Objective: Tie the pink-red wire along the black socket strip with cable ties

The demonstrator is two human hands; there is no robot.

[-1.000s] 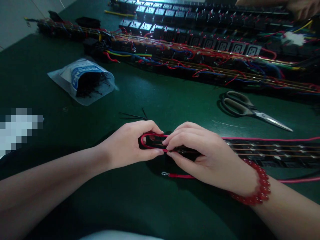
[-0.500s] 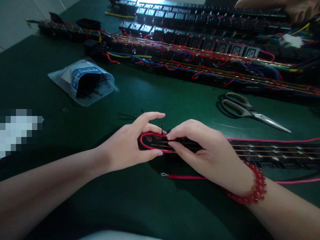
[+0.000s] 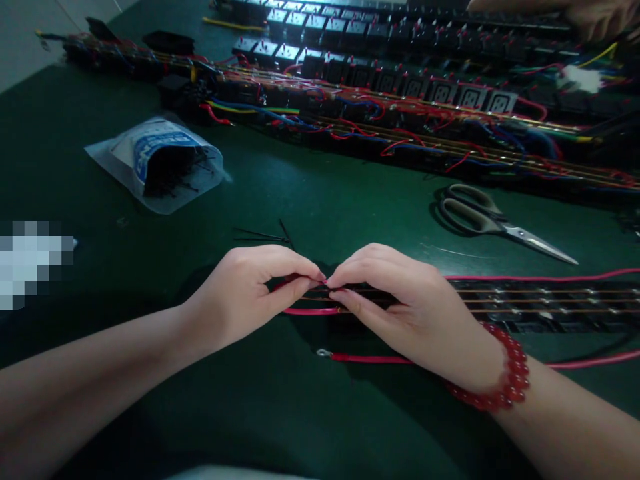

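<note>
My left hand (image 3: 265, 277) is closed in a pinch, thumb against forefinger, at what looks like a thin black cable tie around a red wire. Directly opposite, my right hand (image 3: 400, 287) pinches the same spot, and the fingertips of both hands nearly touch. The tie itself is mostly hidden by the fingers. Below the left fingers shows part of the bent red wire (image 3: 310, 311). It lies at the end of a black strip (image 3: 530, 327) with thin copper-coloured rods. Nearer me, a red cable (image 3: 370, 359) ends in a metal ring lug (image 3: 324, 353).
Several loose black cable ties (image 3: 263, 237) lie behind my left hand. An open plastic bag (image 3: 175, 201) of them stands farther left. Scissors (image 3: 500, 220) rest at right. Wired strips (image 3: 350, 127) cross the back of the green table, with another person's hand (image 3: 600, 20) at the far right.
My left hand's fingers, spread around the red wire loop before, have closed into a pinch beside the right fingertips. The upright tie end is now hidden. My right hand has barely moved.
</note>
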